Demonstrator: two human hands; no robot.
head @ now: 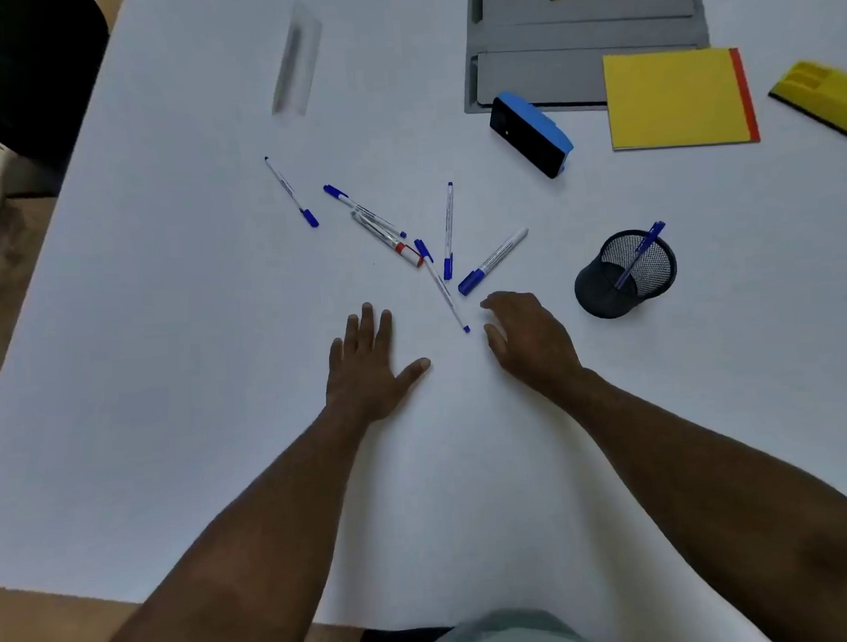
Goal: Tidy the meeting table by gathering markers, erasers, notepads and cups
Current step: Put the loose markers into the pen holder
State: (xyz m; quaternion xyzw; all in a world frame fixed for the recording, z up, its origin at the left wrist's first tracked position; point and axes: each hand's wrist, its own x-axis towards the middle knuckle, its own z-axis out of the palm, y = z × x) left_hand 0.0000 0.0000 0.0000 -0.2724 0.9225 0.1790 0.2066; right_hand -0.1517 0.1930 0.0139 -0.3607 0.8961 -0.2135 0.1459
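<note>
**Two bare hands at a white table scattered with pens**

The left hand [365, 368] lies flat on the smooth white table [169, 383], palm down, fingers straight and slightly spread, thumb angled out to the side. It holds nothing.

The right hand [525, 337] hovers or rests just beside it, fingers loosely curved and relaxed, gripping nothing. Its fingertips sit very near the tip of a thin white pen with a blue cap [442, 285], which lies between the two hands; whether they touch it cannot be told.

Just beyond the right hand's fingers lies a thicker white marker with a blue cap [492, 262]. Farther ahead of both hands is a loose cluster: a slim blue-capped pen [448, 231] lying nearly upright in the view, a white marker with a red band [388, 239], and a blue-capped marker [364, 211] crossing it. Another slim blue-capped pen [291, 191] lies apart, ahead of the left hand.

To the right of the right hand stands a round black wire-mesh cup [625, 273] with one blue pen [640, 255] leaning inside.

Well ahead of the right hand are a blue block eraser with a black felt face [532, 133], a yellow notepad with a red binding edge [677, 99], a yellow plastic eraser [822, 98], and a grey recessed panel [583, 37] in the tabletop.
</note>
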